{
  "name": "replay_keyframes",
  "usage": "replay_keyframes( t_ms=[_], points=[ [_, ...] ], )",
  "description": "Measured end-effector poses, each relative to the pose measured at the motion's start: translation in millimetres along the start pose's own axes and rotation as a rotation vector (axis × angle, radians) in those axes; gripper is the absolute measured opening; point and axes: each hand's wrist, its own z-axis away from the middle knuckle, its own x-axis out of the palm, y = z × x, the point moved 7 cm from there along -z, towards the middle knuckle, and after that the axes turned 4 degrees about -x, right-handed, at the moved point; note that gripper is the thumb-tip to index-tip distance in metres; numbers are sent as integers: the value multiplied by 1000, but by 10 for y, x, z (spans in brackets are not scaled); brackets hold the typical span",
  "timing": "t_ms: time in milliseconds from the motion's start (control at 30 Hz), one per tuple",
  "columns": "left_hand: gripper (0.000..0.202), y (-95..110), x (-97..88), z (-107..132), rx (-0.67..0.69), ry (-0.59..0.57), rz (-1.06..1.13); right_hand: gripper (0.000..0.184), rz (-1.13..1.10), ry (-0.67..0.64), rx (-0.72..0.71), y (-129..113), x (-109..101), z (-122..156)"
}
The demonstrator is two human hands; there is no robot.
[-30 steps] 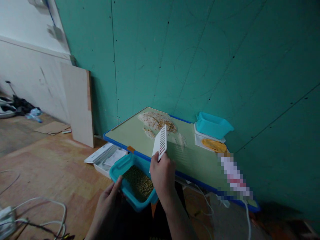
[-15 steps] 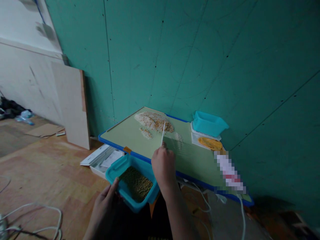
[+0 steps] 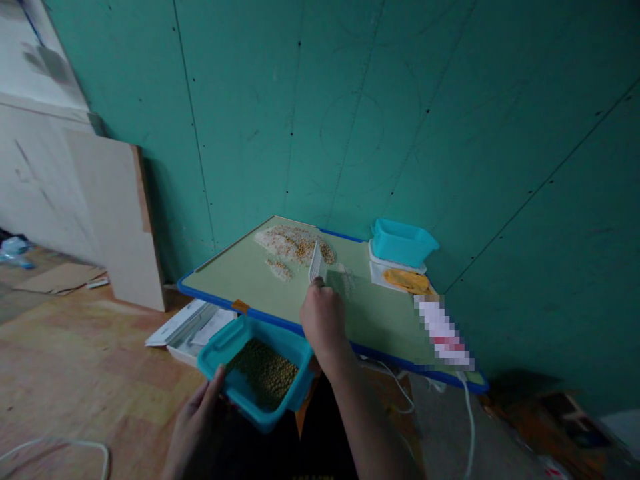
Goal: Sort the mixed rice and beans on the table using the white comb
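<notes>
Evidently the step in hand is working the white slotted scraper [image 3: 316, 262] at the mixed heap of pale grains and tan beans [image 3: 290, 241] on the counter [image 3: 230, 270]. The right hand [image 3: 324, 320] is closed round its near end; whether the tip touches the heap is hard to tell. The left hand [image 3: 200, 407] grips the turquoise tub [image 3: 230, 343], which holds green and tan beans [image 3: 273, 377] below the counter's near edge. A next stroke would call for a low blade and a level tub.
</notes>
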Motion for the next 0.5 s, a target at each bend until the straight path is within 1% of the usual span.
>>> replay_keyframes(
  t_ms=[67, 167, 300, 400, 500],
  points=[
    [44, -31, -14, -32, -15, -8, 53, 23, 20, 10, -13, 47, 2, -31],
    [36, -20, -11, -32, 1, 2, 78, 23, 52, 4, -51, 157, 8, -90],
    [35, 9, 4, -13, 27, 2, 80, 28, 103, -20, -66, 429, -2, -157],
    [38, -1, -1, -27, 30, -7, 96, 30, 135, -34, -118, 646, -2, -179],
    [36, -27, -4, -43, 17, -9, 89, 30, 152, -41, -149, 856, 18, -184]
  ],
)
